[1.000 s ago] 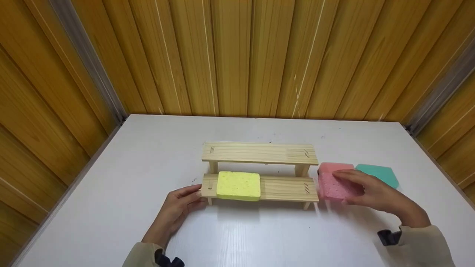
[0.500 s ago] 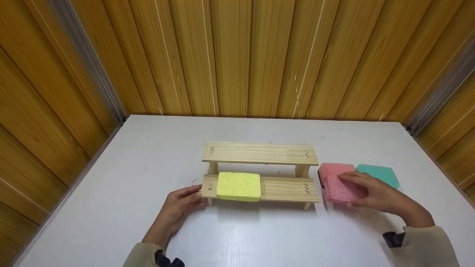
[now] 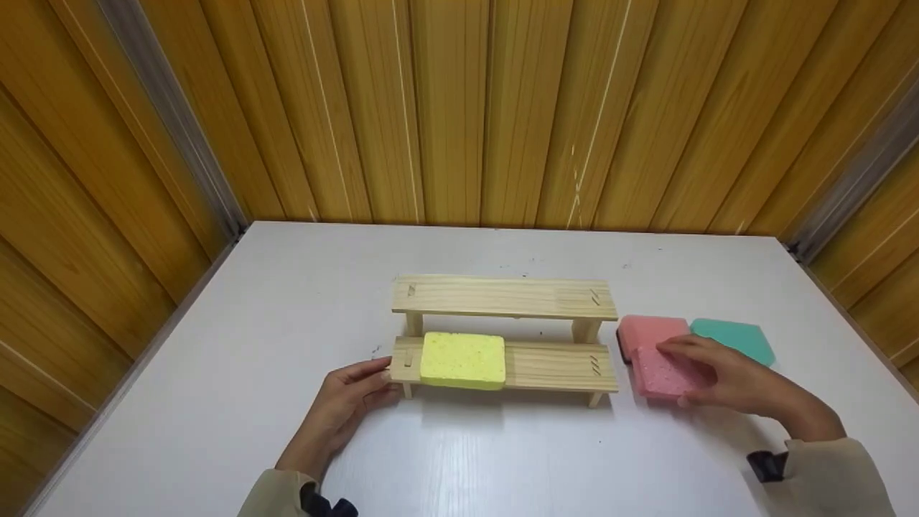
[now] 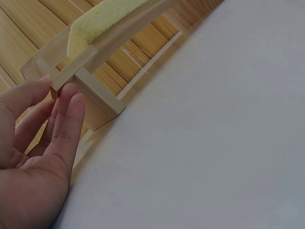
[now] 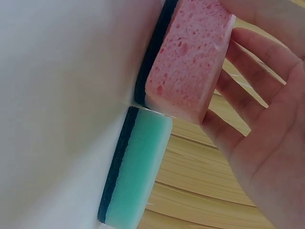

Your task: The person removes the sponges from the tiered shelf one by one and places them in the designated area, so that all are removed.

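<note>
In the head view a two-step wooden rack (image 3: 553, 366) stands on the table, with a yellow sponge (image 3: 463, 360) lying on its lower step. My left hand (image 3: 341, 402) pinches the left end of that step; the left wrist view shows the thumb above it and fingertips below. To the right of the rack, my right hand (image 3: 739, 377) holds a pitted pink sponge (image 3: 668, 373) between thumb and fingers. That sponge overlaps a smoother salmon-pink sponge (image 3: 650, 332) just behind it. In the right wrist view, a dark scouring layer (image 5: 155, 52) shows along the pink side.
A green sponge (image 5: 138, 167) with a dark scouring layer lies beside the pink ones, partly behind my right hand in the head view. The rack's upper step (image 3: 502, 296) is farther back. Wood-patterned panels (image 3: 445, 108) rise behind the white table (image 3: 323, 287).
My right hand and the pitted pink sponge have shifted slightly right and toward me, showing more of the salmon-pink sponge. My left hand and the rack stay put.
</note>
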{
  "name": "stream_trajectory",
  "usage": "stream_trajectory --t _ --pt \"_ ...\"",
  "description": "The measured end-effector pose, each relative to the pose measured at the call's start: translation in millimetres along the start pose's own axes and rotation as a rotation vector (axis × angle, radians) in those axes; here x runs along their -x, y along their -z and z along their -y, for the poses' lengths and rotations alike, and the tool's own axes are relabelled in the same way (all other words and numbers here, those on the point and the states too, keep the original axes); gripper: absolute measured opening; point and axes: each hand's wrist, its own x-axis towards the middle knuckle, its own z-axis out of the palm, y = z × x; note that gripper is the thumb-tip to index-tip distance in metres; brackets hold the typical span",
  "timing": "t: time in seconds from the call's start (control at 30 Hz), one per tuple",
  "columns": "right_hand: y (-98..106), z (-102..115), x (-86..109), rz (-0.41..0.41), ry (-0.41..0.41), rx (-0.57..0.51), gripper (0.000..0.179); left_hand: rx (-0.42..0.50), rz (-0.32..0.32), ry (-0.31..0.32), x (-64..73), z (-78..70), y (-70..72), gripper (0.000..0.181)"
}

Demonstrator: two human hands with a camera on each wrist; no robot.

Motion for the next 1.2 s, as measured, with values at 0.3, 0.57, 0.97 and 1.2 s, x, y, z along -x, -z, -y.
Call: stream_trajectory --t 0.3,0.57,0.97,1.2 --pt "0.1 0.3 0.5 0.092 -0.049 0.002 0.072 0.005 -0.015 0.008 0.6 0.0 -2.0 0.046" --pt "-2.4 2.7 -0.7 0.114 -0.06 -0.026 0.071 0.007 -0.013 0.012 0.7 0.7 -1.0 0.047" --pt "-3.4 0.6 0.8 0.078 -0.026 0.024 0.072 -0.007 -0.003 -0.004 0.5 0.7 0.0 0.046" --pt "-1.2 2.2 0.8 0.111 -0.061 0.006 0.071 0.019 -0.002 -0.002 0.3 0.4 0.3 0.044"
